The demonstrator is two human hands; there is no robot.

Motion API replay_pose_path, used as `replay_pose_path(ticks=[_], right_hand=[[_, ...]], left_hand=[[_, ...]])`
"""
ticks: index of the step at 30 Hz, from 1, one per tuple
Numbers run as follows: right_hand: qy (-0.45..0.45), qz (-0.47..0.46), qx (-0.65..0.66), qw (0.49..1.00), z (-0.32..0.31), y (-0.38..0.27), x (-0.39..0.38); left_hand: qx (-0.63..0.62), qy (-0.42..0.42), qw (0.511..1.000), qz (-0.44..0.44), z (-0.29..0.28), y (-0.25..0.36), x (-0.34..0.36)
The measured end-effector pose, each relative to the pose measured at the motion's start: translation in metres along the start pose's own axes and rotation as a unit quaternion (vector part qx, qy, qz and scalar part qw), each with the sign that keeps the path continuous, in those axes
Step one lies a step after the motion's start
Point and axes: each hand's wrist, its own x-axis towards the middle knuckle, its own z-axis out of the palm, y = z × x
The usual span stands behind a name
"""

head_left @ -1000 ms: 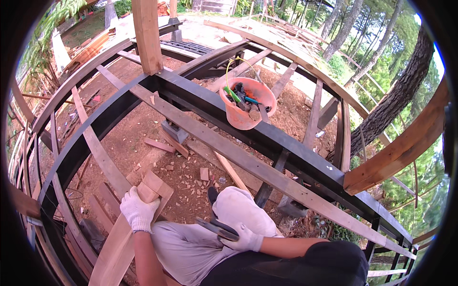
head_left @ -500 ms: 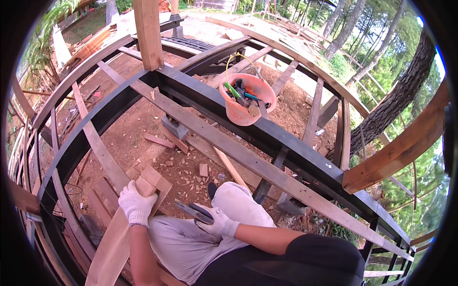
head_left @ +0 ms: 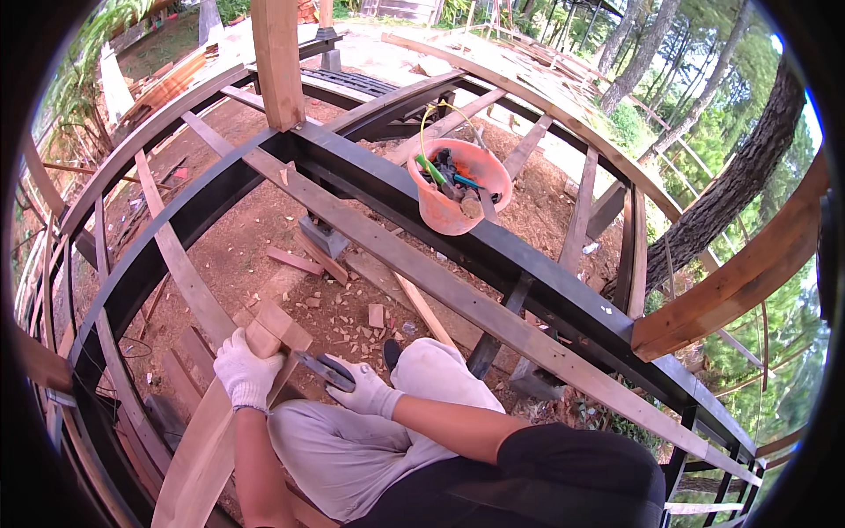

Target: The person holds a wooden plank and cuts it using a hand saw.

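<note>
Right hand [head_left: 371, 394] grips dark hand tool [head_left: 330, 373], tip pointing far-left at the timber [head_left: 207, 449]; can't tell contact. Left hand [head_left: 246, 370] closed on timber near its far end, left of the knees [head_left: 431, 365]. Timber's long axis: near-left to far-right. Orange bucket [head_left: 458, 211] farther off.

The right grip [head_left: 368, 387] has moved across the lap toward the left grip [head_left: 246, 370], carrying its dark hand tool [head_left: 331, 371] along. The tool, well apart from the left grip a second ago, now has its tip just beside the end of the timber [head_left: 202, 444] near that grip.
</note>
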Motion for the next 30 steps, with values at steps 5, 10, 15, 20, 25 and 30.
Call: replay_pose_path(ticks=[5,10,15,20,25,30], right_hand=[[-0.053,-0.043,-0.09,0.994,-0.117,-0.059,-0.121],[-0.11,0.096,0.038,0.989,-0.055,-0.029,-0.052],[-0.021,0.018,0.054,0.998,0.003,0.008,0.008],[-0.112,0.096,-0.019,0.989,-0.089,-0.055,-0.108],[-0.099,0.086,-0.009,0.991,-0.084,-0.032,-0.096],[-0.022,-0.004,0.052,0.998,0.008,0.027,0.012]], left_hand=[[-0.007,0.0,1.0,-0.003,-0.009,0.001,0.003],[0.011,0.017,1.0,-0.016,-0.002,0.003,0.003],[0.018,-0.009,1.0,-0.019,0.003,0.003,0.007],[0.003,0.004,1.0,-0.01,-0.002,-0.012,0.0],[-0.001,-0.003,1.0,-0.018,-0.01,0.006,0.004],[0.002,0.009,1.0,-0.01,-0.002,0.004,0.014]])
